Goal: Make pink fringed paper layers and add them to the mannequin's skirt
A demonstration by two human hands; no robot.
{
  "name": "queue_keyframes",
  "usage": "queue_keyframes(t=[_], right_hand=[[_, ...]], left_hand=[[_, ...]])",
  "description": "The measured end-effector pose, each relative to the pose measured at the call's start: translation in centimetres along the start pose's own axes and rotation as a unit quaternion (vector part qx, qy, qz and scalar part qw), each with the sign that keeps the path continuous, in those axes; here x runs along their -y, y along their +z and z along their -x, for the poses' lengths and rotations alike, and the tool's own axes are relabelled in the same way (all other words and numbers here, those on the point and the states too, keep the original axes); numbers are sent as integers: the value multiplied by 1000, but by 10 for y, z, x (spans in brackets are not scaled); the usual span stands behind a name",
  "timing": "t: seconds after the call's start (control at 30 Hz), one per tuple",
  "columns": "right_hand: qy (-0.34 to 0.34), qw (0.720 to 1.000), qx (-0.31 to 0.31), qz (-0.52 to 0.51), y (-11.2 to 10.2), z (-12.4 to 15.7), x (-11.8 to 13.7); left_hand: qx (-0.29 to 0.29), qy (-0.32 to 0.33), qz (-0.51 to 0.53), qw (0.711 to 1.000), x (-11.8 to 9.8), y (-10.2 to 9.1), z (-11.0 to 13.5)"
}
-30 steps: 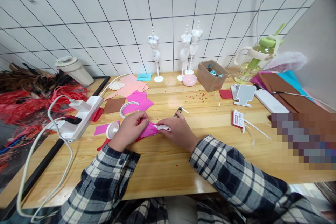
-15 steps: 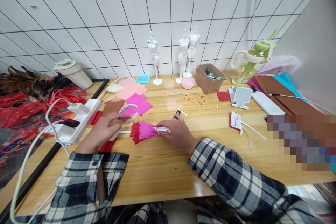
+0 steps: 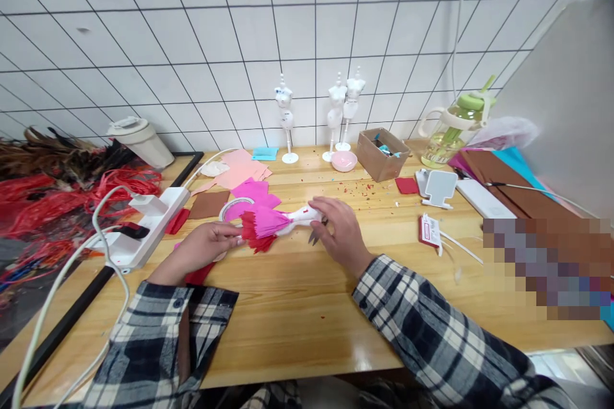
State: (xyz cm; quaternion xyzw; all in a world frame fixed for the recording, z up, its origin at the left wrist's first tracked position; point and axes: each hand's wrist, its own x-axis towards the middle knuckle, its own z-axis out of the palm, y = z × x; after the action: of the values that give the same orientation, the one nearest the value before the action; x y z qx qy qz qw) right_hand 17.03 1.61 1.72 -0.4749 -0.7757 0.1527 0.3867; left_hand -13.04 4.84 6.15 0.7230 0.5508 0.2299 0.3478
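A small white dress form [image 3: 300,216] lies sideways between my hands, wearing a crepe paper skirt [image 3: 269,222] in pink with a red fringed hem. My right hand [image 3: 343,230] grips its upper end, thumb below and fingers on top. At the hem side, my left hand [image 3: 211,244] pinches the form's thin stand; the fingertips partly hide it. Under my right hand, scissors [image 3: 314,238] show only their blade tips. Just behind the skirt lie a white ring of tape [image 3: 230,206] and pink paper pieces [image 3: 256,190].
Dress forms [image 3: 286,116] stand along the wall, near a pink bowl [image 3: 344,161] and a cardboard box [image 3: 384,156]. A power strip [image 3: 139,239] with cables is at left. Red scraps [image 3: 359,188], a phone stand [image 3: 439,188] and a bottle [image 3: 451,131] are farther right.
My left hand has closed from loosely spread fingers into a pinch on the stand. The dress form has been raised and tilted, and my right hand has shifted to its upper end.
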Motion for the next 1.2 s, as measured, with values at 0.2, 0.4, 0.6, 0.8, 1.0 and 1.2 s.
queue_keyframes(t=[0.2, 0.4, 0.6, 0.8, 1.0, 1.2], right_hand=[[-18, 980, -190, 51, -14, 1, 2], [-17, 937, -336, 94, -21, 3, -1], [4, 982, -157, 104, -22, 1, -9], [-20, 990, 37, 138, -13, 4, -19], [13, 977, 103, 184, -12, 2, -19], [47, 974, 111, 194, -9, 0, -18]], left_hand=[[17, -7, 48, 999, -3, 21, -10], [-56, 19, 79, 995, -5, 45, -25], [-90, 53, 89, 991, -16, 81, -53], [-130, 50, 211, 968, -27, 124, -86], [-191, 24, 191, 963, -26, 140, -120], [-197, 31, 125, 972, -23, 141, -124]])
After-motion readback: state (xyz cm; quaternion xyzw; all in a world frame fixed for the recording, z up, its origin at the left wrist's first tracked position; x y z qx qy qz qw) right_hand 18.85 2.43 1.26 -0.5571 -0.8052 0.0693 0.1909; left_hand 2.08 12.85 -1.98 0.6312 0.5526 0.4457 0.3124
